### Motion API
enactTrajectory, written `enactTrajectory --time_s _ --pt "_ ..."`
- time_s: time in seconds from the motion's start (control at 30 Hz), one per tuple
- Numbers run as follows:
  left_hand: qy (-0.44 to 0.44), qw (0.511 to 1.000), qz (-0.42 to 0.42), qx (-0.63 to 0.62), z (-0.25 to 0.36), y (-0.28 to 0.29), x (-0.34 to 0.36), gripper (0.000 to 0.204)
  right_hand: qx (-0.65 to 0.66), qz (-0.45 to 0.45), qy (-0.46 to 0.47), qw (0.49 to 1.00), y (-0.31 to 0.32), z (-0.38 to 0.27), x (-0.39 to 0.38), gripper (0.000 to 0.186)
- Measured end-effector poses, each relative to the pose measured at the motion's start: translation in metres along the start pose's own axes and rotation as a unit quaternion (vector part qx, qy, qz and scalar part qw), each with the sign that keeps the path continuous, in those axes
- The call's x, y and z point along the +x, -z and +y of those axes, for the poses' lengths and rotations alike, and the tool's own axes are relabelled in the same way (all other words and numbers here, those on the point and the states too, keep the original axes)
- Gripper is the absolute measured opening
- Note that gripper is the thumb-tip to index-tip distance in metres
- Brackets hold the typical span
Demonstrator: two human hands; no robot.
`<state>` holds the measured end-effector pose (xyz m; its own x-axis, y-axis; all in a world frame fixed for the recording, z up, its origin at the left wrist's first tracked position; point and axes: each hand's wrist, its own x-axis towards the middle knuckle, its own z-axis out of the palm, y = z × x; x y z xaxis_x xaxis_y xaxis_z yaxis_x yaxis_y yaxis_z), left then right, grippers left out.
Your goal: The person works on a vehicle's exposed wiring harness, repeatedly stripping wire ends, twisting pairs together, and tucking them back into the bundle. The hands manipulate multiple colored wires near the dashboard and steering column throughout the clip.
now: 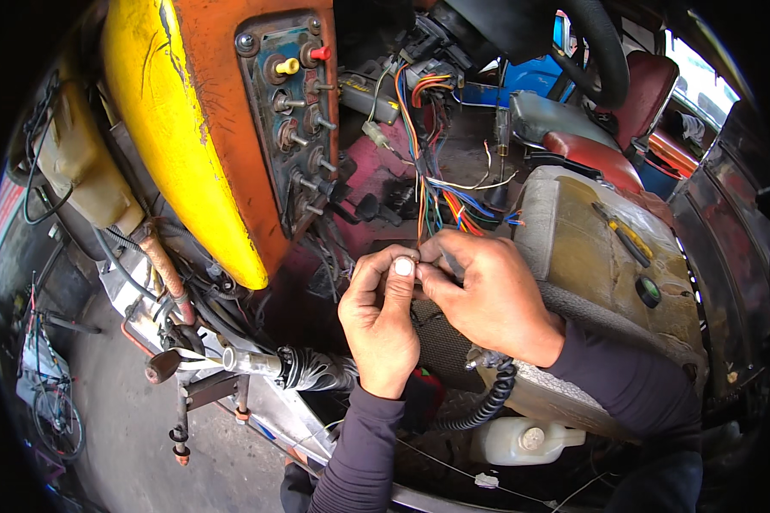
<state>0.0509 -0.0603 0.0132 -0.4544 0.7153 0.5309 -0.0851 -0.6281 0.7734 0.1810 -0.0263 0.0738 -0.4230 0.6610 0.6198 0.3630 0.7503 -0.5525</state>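
Observation:
In the middle of the view my left hand (383, 312) and my right hand (490, 289) meet fingertip to fingertip. Both are closed in a pinch. A thin orange wire (420, 209) runs down to the pinched fingers, and its end is hidden behind them. Beyond the hands, a bundle of coloured wires (459, 214) hangs loose from the steering column (432, 43), some with free ends to the right. A pale connector (376, 133) dangles on a lead next to the bundle.
On the worn seat (603, 218) at right lie yellow-handled pliers (629, 235) and a roll of tape (648, 291). An orange panel (222, 94) with switches stands at left. Below are a coiled black hose (496, 398) and a white jug (529, 439). The steering wheel (607, 64) is far right.

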Motion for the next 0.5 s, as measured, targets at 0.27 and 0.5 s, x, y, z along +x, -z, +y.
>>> enactTrajectory --time_s 0.27,0.5 --pt "0.051 0.996 -0.008 -0.072 -0.0034 0.0010 -0.0005 0.016 0.015 0.014 -0.006 1.000 -0.0031 0.0023 -0.0006 0.014" --pt "0.055 0.996 -0.005 -0.068 0.0002 0.0015 -0.0008 0.018 0.029 0.006 -0.031 0.999 -0.0031 0.0000 0.0006 0.016"
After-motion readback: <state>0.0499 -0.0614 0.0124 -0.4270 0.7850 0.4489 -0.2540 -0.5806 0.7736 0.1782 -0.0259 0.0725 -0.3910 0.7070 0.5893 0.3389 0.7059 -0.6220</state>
